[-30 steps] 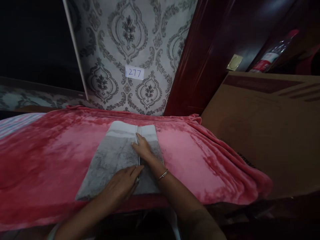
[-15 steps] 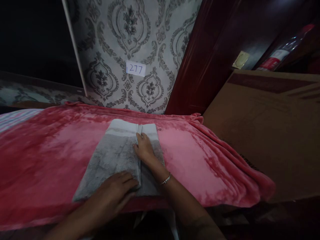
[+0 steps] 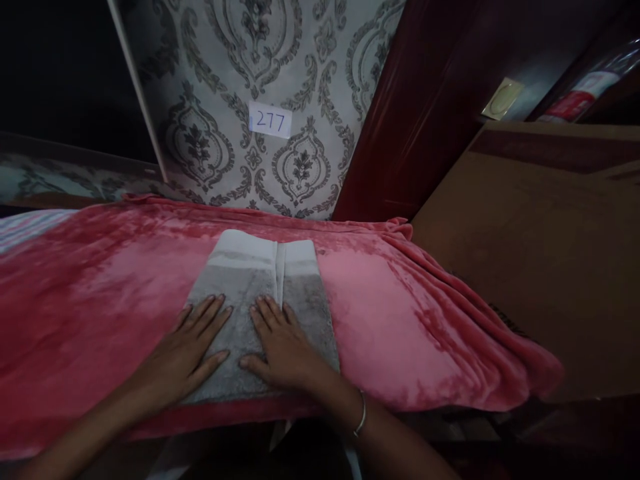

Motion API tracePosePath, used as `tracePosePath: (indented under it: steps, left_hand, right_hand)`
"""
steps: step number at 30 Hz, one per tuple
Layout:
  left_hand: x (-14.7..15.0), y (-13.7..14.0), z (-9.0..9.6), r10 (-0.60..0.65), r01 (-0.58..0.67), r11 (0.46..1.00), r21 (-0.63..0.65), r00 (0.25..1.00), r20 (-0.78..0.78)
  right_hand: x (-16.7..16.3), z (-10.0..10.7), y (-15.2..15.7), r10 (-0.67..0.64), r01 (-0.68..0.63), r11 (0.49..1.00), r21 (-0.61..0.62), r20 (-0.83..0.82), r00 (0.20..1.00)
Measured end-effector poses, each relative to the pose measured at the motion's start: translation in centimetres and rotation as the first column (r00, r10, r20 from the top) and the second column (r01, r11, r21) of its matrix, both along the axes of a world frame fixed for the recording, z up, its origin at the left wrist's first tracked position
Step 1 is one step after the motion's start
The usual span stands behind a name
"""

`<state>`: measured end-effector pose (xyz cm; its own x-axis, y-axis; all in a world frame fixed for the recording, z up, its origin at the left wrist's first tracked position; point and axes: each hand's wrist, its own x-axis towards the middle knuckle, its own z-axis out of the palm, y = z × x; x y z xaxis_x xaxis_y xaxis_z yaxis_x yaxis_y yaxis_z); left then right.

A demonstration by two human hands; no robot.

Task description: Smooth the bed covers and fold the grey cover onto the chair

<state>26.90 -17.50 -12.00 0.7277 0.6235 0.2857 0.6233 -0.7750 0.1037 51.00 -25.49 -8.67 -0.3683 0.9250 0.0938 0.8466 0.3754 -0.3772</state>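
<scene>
So from my end, watching over the head cam, the right hand (image 3: 283, 350) is palm down with the fingers lightly spread and the thumb stuck out to the side. The left hand (image 3: 187, 353) is laid flat the same way, fingers a bit apart, over the left side of the cloth. Both are resting on a folded grey plush cloth with white bands at its far end (image 3: 240, 330). Two of its edges run side by side from the far end to the right fingertips. There's a thin silver-coloured bracelet (image 3: 361, 415) on my right arm.

The cloth sits on a pink-red plush blanket (image 3: 385, 307), near its front edge. Beyond that I've got grey patterned wallpaper (image 3: 200, 143) with a white paper label reading 277 (image 3: 271, 120). Off right is a big brown cardboard box (image 3: 530, 247), and behind it, probably, a clear plastic bottle with a red-and-white label (image 3: 583, 97); that corner's pretty dim.
</scene>
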Motion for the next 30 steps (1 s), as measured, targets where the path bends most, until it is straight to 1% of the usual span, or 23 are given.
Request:
tracePosePath:
  steps: [2,4,5,7,8,9,12,14,17,21,26,30]
  left_hand:
    - [-0.1,0.5,1.8,0.017,-0.017,0.995,-0.103,1.0,-0.002]
    - [0.2,1.7,4.0,0.061,-0.051,0.98,-0.195,0.997,0.049]
    - [0.6,2.7,5.1,0.083,-0.063,0.976,-0.21,0.993,0.086]
    - [2.0,4.9,6.7,0.099,-0.075,0.98,-0.186,0.988,0.123]
    - [3.0,6.2,7.2,0.09,-0.073,0.984,-0.165,0.991,0.096]
    - [4.2,7.3,7.4,0.08,-0.073,0.985,-0.158,0.996,0.036]
    - [8.0,10.2,7.2,0.034,-0.074,0.978,-0.194,0.979,-0.201]
    - [10.0,11.5,6.6,0.003,-0.064,0.976,-0.209,0.96,-0.28]
    - [11.6,12.9,5.7,-0.025,-0.041,0.973,-0.227,0.959,-0.283]
    - [11.5,13.7,5.5,-0.069,-0.013,0.963,-0.269,0.954,-0.292]
    - [11.1,12.9,5.3,-0.043,0.003,0.985,-0.174,0.972,-0.23]
    - [11.0,12.8,4.9,-0.044,0.009,0.988,-0.155,0.974,-0.22]
  right_hand:
    - [0.0,0.3,0.1,0.005,-0.005,1.0,-0.01,-0.007,1.0]
    - [-0.1,0.7,0.0,0.004,-0.004,1.0,-0.021,-0.003,1.0]
    - [-0.2,0.9,0.0,0.003,-0.003,1.0,-0.021,0.005,1.0]
    - [-0.3,1.1,-0.2,0.006,-0.006,1.0,-0.016,0.028,1.0]
    - [-0.4,1.1,-0.4,0.012,-0.012,1.0,-0.012,0.042,0.999]
    - [-0.5,1.2,-0.5,0.021,-0.02,1.0,-0.009,0.055,0.998]
    - [-0.5,1.2,-0.8,0.033,-0.033,0.999,0.006,0.084,0.996]
    - [-0.5,1.2,-1.1,0.031,-0.032,0.999,0.013,0.09,0.995]
    - [-0.4,1.3,-1.4,0.037,-0.038,0.999,0.01,0.093,0.995]
    - [-0.5,1.3,-1.5,0.039,-0.041,0.999,0.009,0.096,0.995]
    - [-0.5,0.8,-1.5,0.041,-0.043,0.999,0.023,0.066,0.997]
    - [-0.5,0.6,-2.2,0.062,-0.062,0.998,-0.002,0.03,0.998]
